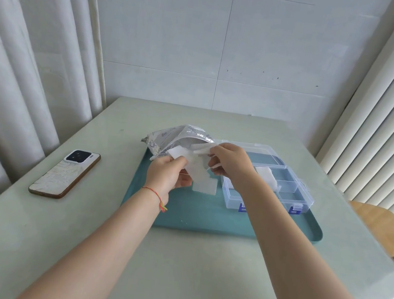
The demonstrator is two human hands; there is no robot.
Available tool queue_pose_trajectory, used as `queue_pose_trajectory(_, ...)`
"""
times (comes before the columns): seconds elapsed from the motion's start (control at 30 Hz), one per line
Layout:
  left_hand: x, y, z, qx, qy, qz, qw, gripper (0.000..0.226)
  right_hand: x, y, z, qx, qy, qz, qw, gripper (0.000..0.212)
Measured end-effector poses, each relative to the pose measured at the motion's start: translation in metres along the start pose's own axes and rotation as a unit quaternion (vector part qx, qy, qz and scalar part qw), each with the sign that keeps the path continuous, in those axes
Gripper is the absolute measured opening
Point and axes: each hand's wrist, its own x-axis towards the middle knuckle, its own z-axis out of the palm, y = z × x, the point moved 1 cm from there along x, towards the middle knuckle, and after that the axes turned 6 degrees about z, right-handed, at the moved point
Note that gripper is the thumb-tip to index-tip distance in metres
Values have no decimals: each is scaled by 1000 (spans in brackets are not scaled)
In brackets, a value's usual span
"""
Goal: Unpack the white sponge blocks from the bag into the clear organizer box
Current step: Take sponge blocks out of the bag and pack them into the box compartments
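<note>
A silver printed bag (167, 137) lies tilted at the far left of the teal tray (197, 212), its mouth facing me. My left hand (169, 173) grips the bag's lower lip together with a white sponge block (177, 152). My right hand (229, 161) pinches another white sponge block (202, 150) at the bag's mouth. A further white sponge block (203, 178) sits between my hands, reaching down to the tray. The clear organizer box (296, 193) stands open on the tray to the right, with white sponge blocks (267, 175) in a middle compartment.
A phone (66, 174) lies face down on the pale green table (173, 272), left of the tray. Curtains hang on both sides. A wooden chair (387, 229) stands at the table's right edge.
</note>
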Motion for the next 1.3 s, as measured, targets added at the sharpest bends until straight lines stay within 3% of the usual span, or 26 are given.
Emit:
queue_pose_trajectory(0.23,1,-2,3,0,-30,6,1000,12,-1,-2,-12,135,-67,-25,988,14)
queue_pose_trajectory(0.37,2,-1,2,-10,-81,5,997,10,-5,-6,-29,151,-133,-71,977,29)
queue_pose_trajectory(0.5,1,-2,9,6,-148,-18,989,16,-1,-3,-44,140,-174,-91,970,23)
queue_pose_trajectory(0.6,-1,-1,21,19,-179,-22,983,32,2,-2,-51,122,-161,-83,976,22)
queue_pose_trajectory(0.7,1,-1,32,31,-166,-20,985,16,4,-1,-60,119,-160,-81,977,16)
queue_pose_trajectory(0.9,6,0,42,46,-198,-29,979,22,8,1,-75,47,-206,-87,973,6)
queue_pose_trajectory(1.1,6,2,44,23,-213,-38,976,24,7,2,-66,-16,-124,-119,985,10)
queue_pose_trajectory(1.3,6,5,41,22,-211,-35,977,27,5,-2,-58,31,-121,-128,984,13)
